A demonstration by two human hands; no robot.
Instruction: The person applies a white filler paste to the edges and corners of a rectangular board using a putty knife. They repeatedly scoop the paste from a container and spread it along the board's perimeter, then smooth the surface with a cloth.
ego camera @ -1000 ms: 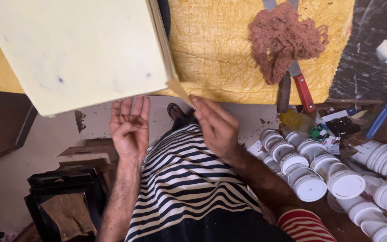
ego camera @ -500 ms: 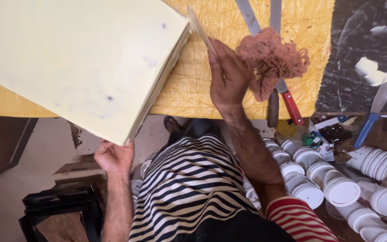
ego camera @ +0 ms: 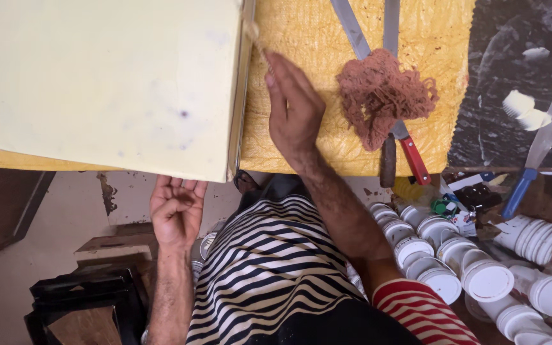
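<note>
From the head camera I'm looking straight down at my own hands. The right hand (ego camera: pixel 295 112) now lies over the yellow cloth (ego camera: pixel 327 51) that covers the table (ego camera: pixel 519 83), just beside the right edge of the large cream board (ego camera: pixel 103 83). A second ago it was down near my lap; half a second ago it was already up at that edge, and since then it has slid a little further along it. It pinches a thin pale stick (ego camera: pixel 255 37) between thumb and fingertips, the tip touching the board's narrow side face. Whether the stick is a brush or a spreader I cannot tell, as its end is blurred.

The left hand (ego camera: pixel 175 211) has dropped away from the stick: a second ago both hands were together in front of my striped shirt (ego camera: pixel 269 268), and now it sits below the board's near edge, palm up, fingers loosely curled, holding nothing that I can see. Its fingertips are close under the board, but I cannot tell if they touch it.

So the work has shifted from handling the stick with two hands to running it one-handed along the board's edge.

To the right lie a rust-brown wad of thread (ego camera: pixel 381 96) on two metal blades, and white plastic jars (ego camera: pixel 474 268) clustered near my right knee.
</note>
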